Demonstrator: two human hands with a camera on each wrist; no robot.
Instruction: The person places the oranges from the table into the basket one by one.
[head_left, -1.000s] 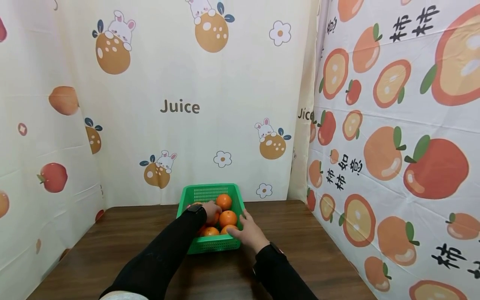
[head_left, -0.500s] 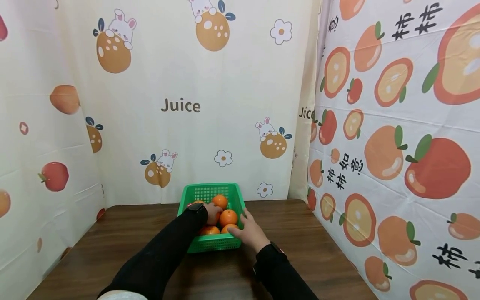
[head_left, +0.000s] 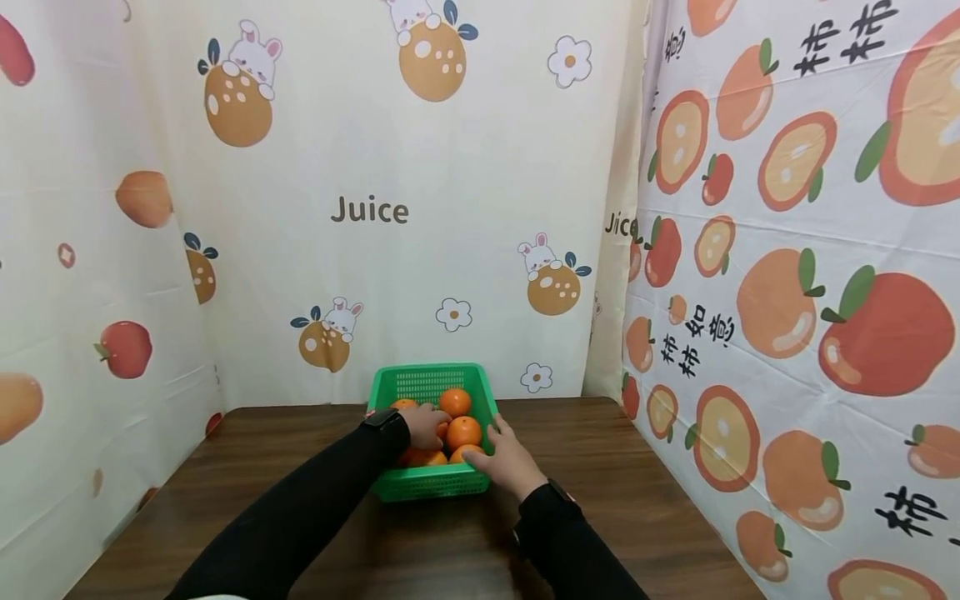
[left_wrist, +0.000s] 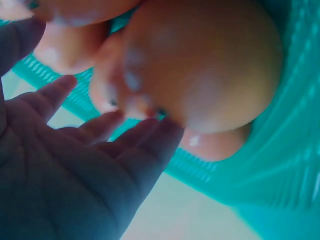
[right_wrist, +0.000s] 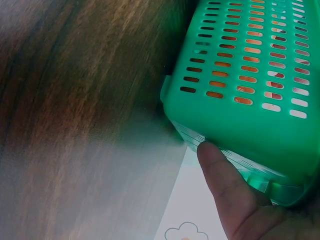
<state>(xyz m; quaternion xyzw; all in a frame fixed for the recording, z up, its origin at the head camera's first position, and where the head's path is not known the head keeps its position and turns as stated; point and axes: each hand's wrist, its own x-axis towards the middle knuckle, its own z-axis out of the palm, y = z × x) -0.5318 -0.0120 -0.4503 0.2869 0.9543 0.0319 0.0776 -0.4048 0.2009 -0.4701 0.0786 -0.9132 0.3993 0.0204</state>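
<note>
A green plastic basket (head_left: 431,482) with slotted sides holds several oranges (head_left: 463,432). My left hand (head_left: 423,427) reaches inside it over the fruit. In the left wrist view, its fingers (left_wrist: 155,142) are extended and spread, with fingertips at the oranges (left_wrist: 215,70); nothing is gripped. My right hand (head_left: 513,467) is at the basket's right side, thumb by the front right rim and other fingers along the outside. One finger (right_wrist: 212,162) touches the green wall (right_wrist: 225,120) in the right wrist view. The left hand and sleeve hide part of the fruit.
The basket stands on a dark wooden table (head_left: 592,500), close to the back curtain (head_left: 375,275). A fruit-print cloth (head_left: 795,333) hangs along the right side and another printed cloth (head_left: 82,283) along the left.
My left hand shifts slightly left within the basket. The rear orange has moved a little left, then back right. My right hand stays at the basket's side. The head view has turned slightly left.
</note>
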